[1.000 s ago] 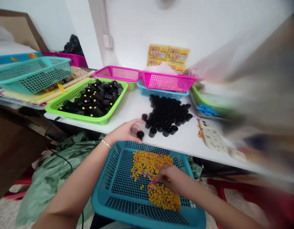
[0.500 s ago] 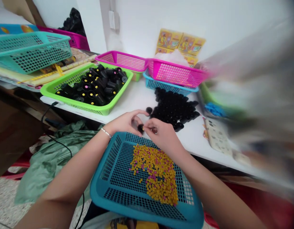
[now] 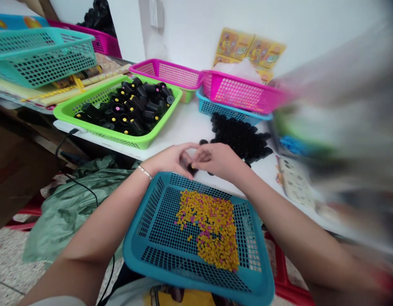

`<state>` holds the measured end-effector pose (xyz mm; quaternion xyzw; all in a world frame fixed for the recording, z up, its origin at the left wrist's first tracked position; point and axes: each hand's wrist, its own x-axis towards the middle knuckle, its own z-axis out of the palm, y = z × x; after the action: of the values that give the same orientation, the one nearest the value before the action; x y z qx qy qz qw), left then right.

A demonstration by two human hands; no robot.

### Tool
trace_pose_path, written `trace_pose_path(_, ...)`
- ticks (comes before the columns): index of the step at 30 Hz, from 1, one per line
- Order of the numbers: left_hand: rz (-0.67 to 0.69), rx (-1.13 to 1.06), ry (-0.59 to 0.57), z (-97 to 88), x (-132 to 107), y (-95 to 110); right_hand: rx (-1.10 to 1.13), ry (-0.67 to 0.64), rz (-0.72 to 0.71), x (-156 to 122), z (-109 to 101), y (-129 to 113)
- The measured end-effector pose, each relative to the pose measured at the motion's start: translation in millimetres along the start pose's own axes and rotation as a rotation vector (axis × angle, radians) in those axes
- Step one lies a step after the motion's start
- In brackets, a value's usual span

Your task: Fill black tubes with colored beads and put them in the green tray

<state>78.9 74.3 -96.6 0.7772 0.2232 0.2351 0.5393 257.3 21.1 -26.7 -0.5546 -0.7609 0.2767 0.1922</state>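
Observation:
My left hand [image 3: 171, 159] and my right hand [image 3: 217, 159] meet at the white table's front edge, just above the far rim of a blue basket [image 3: 152, 238] on my lap. Between their fingertips sits a small black cylinder [image 3: 192, 168]; the left fingers wrap it and the right fingers pinch at its end. The blue basket holds several small yellow and pink caps [image 3: 209, 229]. A cluster of upright black cylinders [image 3: 241, 138] stands on the table right behind my hands.
A green basket [image 3: 97, 131] of capped black cylinders lies at the left. Pink baskets [image 3: 244, 91] over a blue one stand at the back, teal baskets [image 3: 40, 59] far left. A printed card [image 3: 294, 182] lies at the right; a blurred shape covers the right side.
My right hand rose from the caps in the blue basket and joined the left hand at the black cylinder. The view shifted slightly downward.

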Motion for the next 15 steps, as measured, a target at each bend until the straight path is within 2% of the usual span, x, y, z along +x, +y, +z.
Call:
trace_pose_path(5, -0.012, 0.004, -0.012, 0.7, 0.8, 1.4, -0.349, -0.261, -0.022, 26.0, -11.9, -13.8)
trace_pose_path(10, 0.002, 0.044, 0.034, 1.7, 2.6, 0.3, -0.849, -0.374, -0.148, 53.2, 3.5, -27.9)
trace_pose_path(12, 0.014, 0.067, 0.066, 1.5, 3.3, -1.0, -0.929, -0.422, -0.137, 61.3, 10.5, -29.2)
trace_pose_path(15, 0.014, 0.103, 0.093, 0.5, 4.3, -2.0, -0.908, -0.484, -0.072, 69.3, 16.5, -30.8)
